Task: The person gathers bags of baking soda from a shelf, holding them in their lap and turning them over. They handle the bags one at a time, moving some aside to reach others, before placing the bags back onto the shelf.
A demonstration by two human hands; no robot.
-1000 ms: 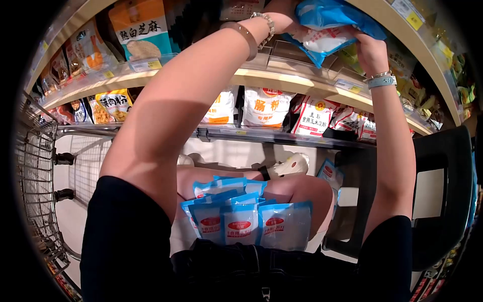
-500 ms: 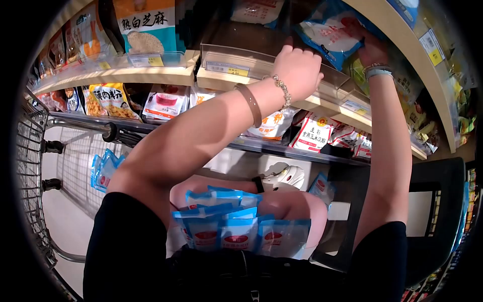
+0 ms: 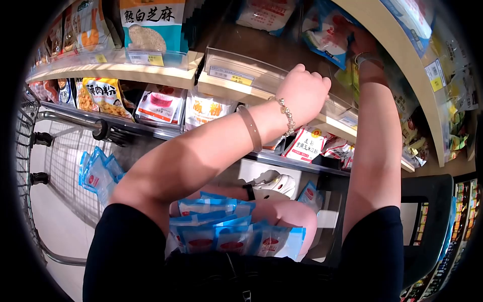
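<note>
My right hand (image 3: 361, 43) reaches deep into the upper shelf, its fingers on a blue-and-white plastic bag (image 3: 328, 38). Shade hides part of those fingers. Closed into a fist, my left hand (image 3: 303, 95) is at the clear front guard (image 3: 251, 63) of that shelf; what its fingers hold, if anything, is hidden. Another blue-edged bag (image 3: 266, 15) lies further left on the same shelf. Several blue-edged clear bags (image 3: 234, 241) with red labels are piled on my lap.
A wire shopping cart (image 3: 27, 166) stands at the left, near more blue-edged bags (image 3: 98, 171). One such bag (image 3: 311, 196) is by my white shoe (image 3: 279, 186). A black plastic frame (image 3: 435, 201) is at the right. Flour packets (image 3: 304, 143) line the lower shelf.
My right hand and the bag at it have shifted slightly left and up in view. My left fist appears a little lower, and the view itself has moved somewhat.
</note>
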